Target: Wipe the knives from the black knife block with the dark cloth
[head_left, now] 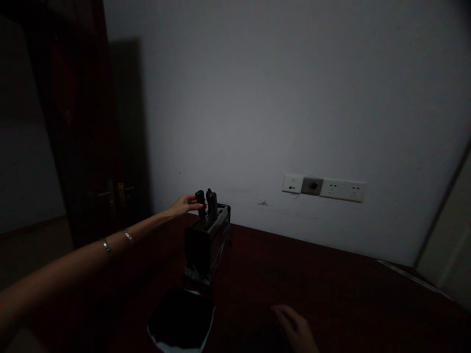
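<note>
My left hand [187, 204] reaches out and pinches the black handle of a knife [200, 202] standing upright in a dark knife block [208, 235]. Its blade is hidden in the slot. More dark handles [212, 203] rise close beside it from the block's slotted top. In the lower right my right hand [294, 328] is low over the table, partly cut off by the frame's bottom edge. Its visible fingers are loosely bent and a little apart, and nothing shows in them.
A black, rounded-square object with a pale rim [180, 321] lies in front of the block on the dark red table [250, 279]. Behind are a pale wall with a socket strip [342, 190] and, leftward, a dark door with a handle [110, 193]. Light is dim.
</note>
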Available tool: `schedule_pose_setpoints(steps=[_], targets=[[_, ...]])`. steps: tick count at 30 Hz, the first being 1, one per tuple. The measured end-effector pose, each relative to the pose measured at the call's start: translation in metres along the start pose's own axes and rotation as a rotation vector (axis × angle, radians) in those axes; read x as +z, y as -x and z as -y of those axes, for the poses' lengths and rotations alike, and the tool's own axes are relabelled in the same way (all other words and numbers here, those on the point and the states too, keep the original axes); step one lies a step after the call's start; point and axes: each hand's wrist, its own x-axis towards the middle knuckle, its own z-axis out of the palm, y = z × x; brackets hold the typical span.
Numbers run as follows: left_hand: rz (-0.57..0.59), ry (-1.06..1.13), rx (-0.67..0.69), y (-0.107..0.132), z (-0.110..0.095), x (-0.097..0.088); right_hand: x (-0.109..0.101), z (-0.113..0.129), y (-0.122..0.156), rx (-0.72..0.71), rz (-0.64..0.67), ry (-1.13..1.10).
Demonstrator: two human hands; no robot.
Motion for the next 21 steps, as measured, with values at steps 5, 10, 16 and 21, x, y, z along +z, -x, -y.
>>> schedule_pose_setpoints(steps=[5, 10, 16, 21], targets=[[-0.010, 0.010, 0.010, -0.008, -0.013, -0.011, 0.001, -0.005, -0.002, 0.013, -0.003, -0.011], [-0.020, 0.023, 0.039, -0.020, -0.031, -0.028, 0.003, -0.001, 0.000, 0.021, -0.036, -0.056], [-0.051, 0.008, 0.091, -0.032, -0.069, -0.048, 0.003, 0.002, 0.000, 0.035, -0.038, -0.109], [-0.074, -0.023, 0.150, -0.041, -0.103, -0.064, 0.004, 0.001, 0.000, 0.036, -0.039, -0.117]])
